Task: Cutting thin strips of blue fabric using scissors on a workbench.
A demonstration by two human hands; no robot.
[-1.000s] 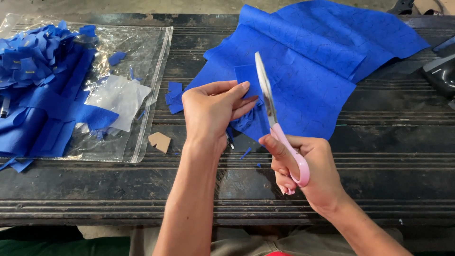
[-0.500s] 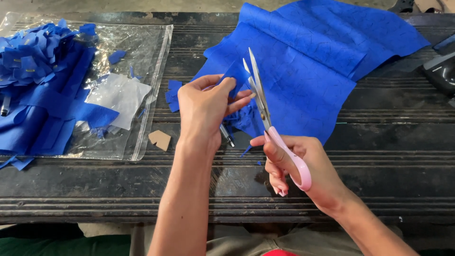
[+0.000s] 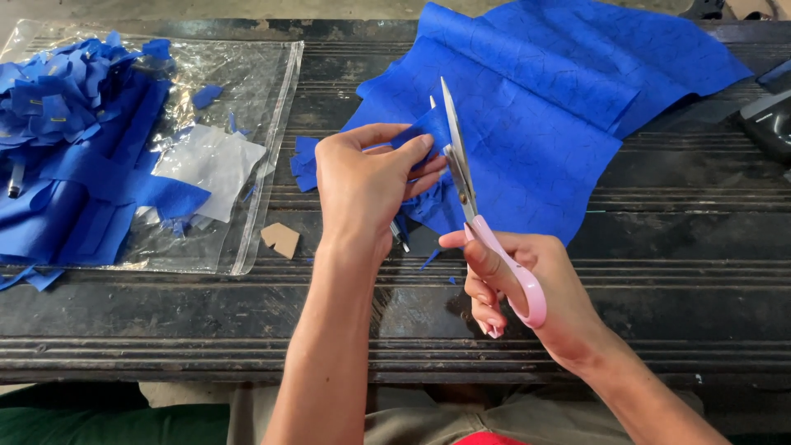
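Over on the far left, heaped blue offcuts (image 3: 58, 156) on a clear plastic bag (image 3: 255, 107), with a pale sheet (image 3: 210, 165) lying inside it. Just off the bag's near corner, a small tan card piece (image 3: 281, 239) on the dark grooved bench (image 3: 659, 280). Top right, spread wide and creased: a big blue sheet (image 3: 560, 99), partly blocked from view by the hands in front. At the far right edge, a dark device (image 3: 770, 119), cut off by the frame. Centre stage now: left hand (image 3: 362, 185) closed, pinching a small blue piece (image 3: 428, 128) between thumb and fingers, held up above the bench. Right beside it, pink-handled scissors (image 3: 482, 227), blades upright and slightly parted against the piece's edge. Right hand (image 3: 527, 288) curled through the handles, gripping firmly.
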